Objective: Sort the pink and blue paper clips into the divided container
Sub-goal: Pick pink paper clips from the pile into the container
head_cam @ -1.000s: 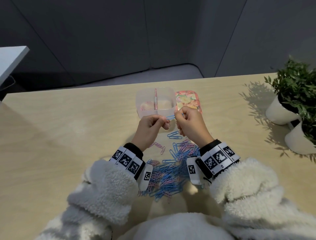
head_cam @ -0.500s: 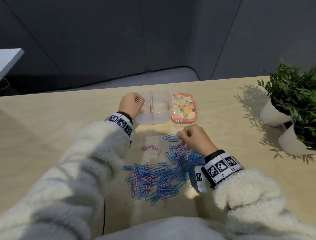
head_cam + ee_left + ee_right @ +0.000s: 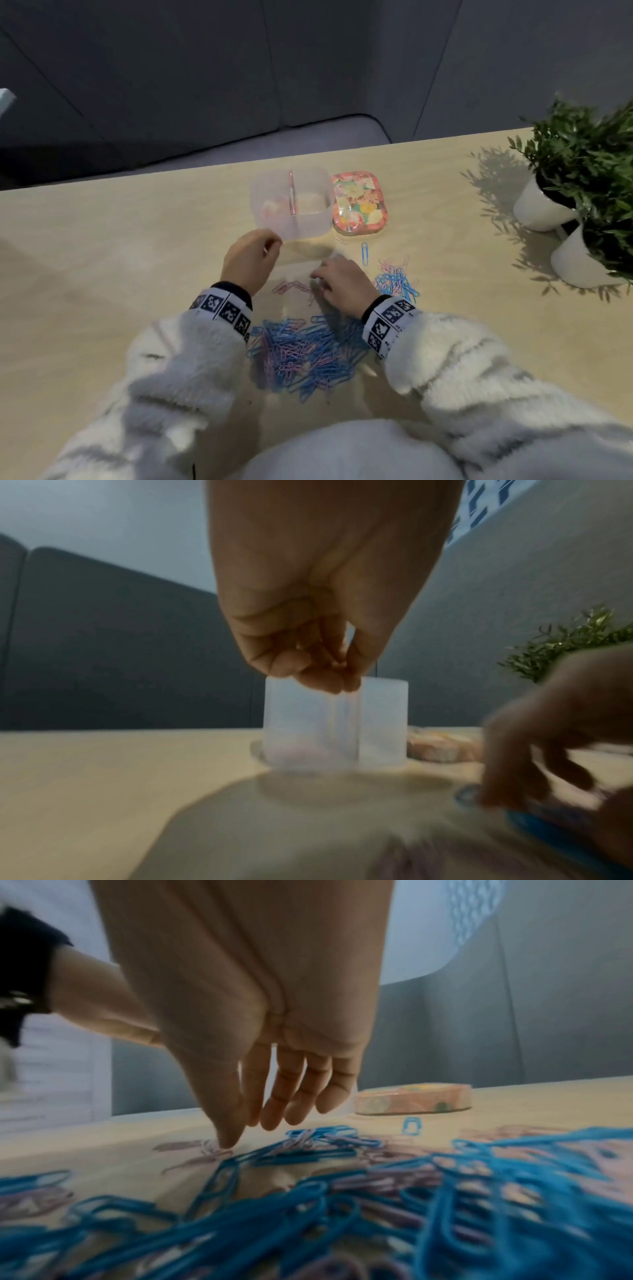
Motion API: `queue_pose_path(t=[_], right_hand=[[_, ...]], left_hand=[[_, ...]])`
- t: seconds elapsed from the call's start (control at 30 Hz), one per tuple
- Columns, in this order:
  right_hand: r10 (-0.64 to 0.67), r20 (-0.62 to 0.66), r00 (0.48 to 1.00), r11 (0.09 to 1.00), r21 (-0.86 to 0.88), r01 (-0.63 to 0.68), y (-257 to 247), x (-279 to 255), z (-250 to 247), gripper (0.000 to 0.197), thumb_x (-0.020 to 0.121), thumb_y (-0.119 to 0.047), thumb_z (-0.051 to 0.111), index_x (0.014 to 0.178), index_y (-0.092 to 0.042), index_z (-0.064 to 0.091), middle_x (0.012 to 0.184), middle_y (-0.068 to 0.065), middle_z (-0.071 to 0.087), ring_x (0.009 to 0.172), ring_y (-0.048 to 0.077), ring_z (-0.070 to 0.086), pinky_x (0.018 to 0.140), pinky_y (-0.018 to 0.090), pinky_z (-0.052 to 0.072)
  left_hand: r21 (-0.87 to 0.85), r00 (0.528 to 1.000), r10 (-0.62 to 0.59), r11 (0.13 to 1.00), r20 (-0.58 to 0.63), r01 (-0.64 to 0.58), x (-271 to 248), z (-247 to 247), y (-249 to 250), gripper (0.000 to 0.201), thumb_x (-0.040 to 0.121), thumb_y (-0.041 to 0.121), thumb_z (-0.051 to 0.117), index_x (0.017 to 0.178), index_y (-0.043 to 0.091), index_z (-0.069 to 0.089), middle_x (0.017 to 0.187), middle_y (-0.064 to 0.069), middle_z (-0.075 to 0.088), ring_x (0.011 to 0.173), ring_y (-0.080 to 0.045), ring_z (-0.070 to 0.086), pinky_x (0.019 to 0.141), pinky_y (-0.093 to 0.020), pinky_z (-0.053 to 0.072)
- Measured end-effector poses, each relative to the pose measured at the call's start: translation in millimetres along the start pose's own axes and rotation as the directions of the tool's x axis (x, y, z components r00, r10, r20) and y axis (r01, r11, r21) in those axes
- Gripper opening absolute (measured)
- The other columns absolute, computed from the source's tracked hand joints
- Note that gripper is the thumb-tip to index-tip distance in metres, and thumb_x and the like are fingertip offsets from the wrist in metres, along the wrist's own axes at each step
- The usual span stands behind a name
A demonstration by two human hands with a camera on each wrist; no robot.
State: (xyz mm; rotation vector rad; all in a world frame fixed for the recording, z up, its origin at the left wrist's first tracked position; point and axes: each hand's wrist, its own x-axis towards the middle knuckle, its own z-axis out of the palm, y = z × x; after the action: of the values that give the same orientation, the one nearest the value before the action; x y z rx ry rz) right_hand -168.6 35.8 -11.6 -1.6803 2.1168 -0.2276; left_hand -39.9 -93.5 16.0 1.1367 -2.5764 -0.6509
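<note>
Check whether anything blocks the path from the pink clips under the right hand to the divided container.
Nothing visible does. Bare table lies between the pink clips and the divided container; the left hand hovers just left of that line.

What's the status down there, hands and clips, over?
Left hand near divided container, fingers curled, nothing visibly held. Right hand fingertips on pink clips. Mixed pile unsorted. Nothing blocking.

right hand (image 3: pixel 260 1031) fingertip touching pink clips (image 3: pixel 209 1150)
</note>
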Motion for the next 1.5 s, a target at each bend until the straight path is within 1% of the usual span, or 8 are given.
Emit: queue_pose_path(t=[0.17,0.4,0.63,0.83,1.1,1.27,1.37,1.5], right_hand=[[-0.086,0.023,0.996,0.995,-0.044,0.087,-13.2,16.7,4.3,0.012,0.085,-0.02,0.058,0.093,-0.015,0.066,0.099,0.007,0.057,0.097,0.026,0.051,0.072,0.03,0.028],[-0.02,0.022,1.0,0.998,0.052,0.018,-27.5,19.3,6.5,0.019,0.087,-0.011,0.056,0.098,-0.009,0.071,0.101,0.01,0.066,0.095,0.027,0.062,0.084,0.036,0.049],[0.028,0.049,0.998,1.0,-0.011,-0.027,-29.0,20.1,13.2,0.015,0.089,-0.008,0.053,0.098,0.001,0.061,0.105,0.019,0.06,0.101,0.034,0.057,0.082,0.04,0.047],[-0.068,0.168,0.983,0.96,-0.256,0.111,-37.3,22.3,14.8,0.027,0.086,-0.003,0.053,0.112,0.002,0.047,0.117,0.02,0.052,0.111,0.034,0.048,0.09,0.041,0.043],[-0.105,-0.275,0.956,0.983,0.116,0.141,-56.5,50.5,-58.9,0.013,0.09,-0.002,0.041,0.088,0.001,0.053,0.083,0.019,0.059,0.074,0.032,0.054,0.063,0.034,0.035],[0.019,-0.289,0.957,0.99,0.141,0.022,-66.1,91.0,-79.2,0.018,0.089,0.001,0.038,0.09,0.002,0.056,0.091,0.022,0.065,0.087,0.038,0.058,0.089,0.038,0.041],[0.044,-0.205,0.978,0.99,0.138,-0.015,-65.5,104.5,-70.5,0.019,0.087,0.005,0.039,0.087,0.007,0.058,0.091,0.021,0.067,0.088,0.039,0.058,0.117,0.044,0.017],[0.029,-0.216,0.976,0.961,0.275,0.033,-59.1,96.3,-70.6,0.026,0.092,-0.001,0.037,0.091,0.005,0.062,0.105,0.022,0.066,0.101,0.037,0.057,0.11,0.043,0.031]], left_hand=[[0.013,0.958,-0.112,0.994,0.264,0.112,-26.1,27.1,-19.8,0.03,0.085,0.024,0.063,0.109,0.007,0.057,0.11,-0.01,0.056,0.088,-0.023,0.059,0.077,-0.032,0.046],[0.069,0.956,-0.11,0.993,0.272,0.095,-25.6,35.8,-8.8,0.019,0.085,0.016,0.062,0.1,0.005,0.061,0.103,-0.013,0.066,0.096,-0.027,0.059,0.084,-0.034,0.047],[0.212,0.958,-0.103,0.976,0.268,0.046,-29.5,33.6,-19.8,0.016,0.09,0.013,0.053,0.1,0.003,0.059,0.109,-0.014,0.056,0.101,-0.029,0.053,0.087,-0.033,0.04],[0.301,0.957,-0.003,0.95,0.29,-0.088,-32.0,27.9,-18.1,0.019,0.095,0.018,0.044,0.098,0.006,0.058,0.103,-0.01,0.062,0.09,-0.025,0.058,0.077,-0.029,0.044],[0.502,0.905,-0.038,0.841,0.424,-0.2,-24.8,30.1,-5.7,0.021,0.093,0.008,0.038,0.105,-0.002,0.052,0.109,-0.018,0.059,0.097,-0.035,0.059,0.074,-0.039,0.045],[0.52,0.915,-0.015,0.826,0.402,-0.216,-26.4,31.1,-5.4,0.021,0.092,0.005,0.037,0.105,-0.001,0.053,0.107,-0.017,0.06,0.096,-0.035,0.06,0.073,-0.038,0.047],[0.497,0.913,-0.031,0.846,0.406,-0.192,-24.7,30.2,-8.4,0.02,0.091,0.006,0.039,0.104,0.0,0.052,0.106,-0.016,0.06,0.094,-0.034,0.06,0.073,-0.037,0.046],[0.389,0.928,-0.044,0.915,0.369,-0.112,-21.0,20.7,-11.2,0.017,0.088,0.009,0.045,0.1,0.003,0.056,0.104,-0.015,0.061,0.092,-0.032,0.06,0.074,-0.036,0.046]])
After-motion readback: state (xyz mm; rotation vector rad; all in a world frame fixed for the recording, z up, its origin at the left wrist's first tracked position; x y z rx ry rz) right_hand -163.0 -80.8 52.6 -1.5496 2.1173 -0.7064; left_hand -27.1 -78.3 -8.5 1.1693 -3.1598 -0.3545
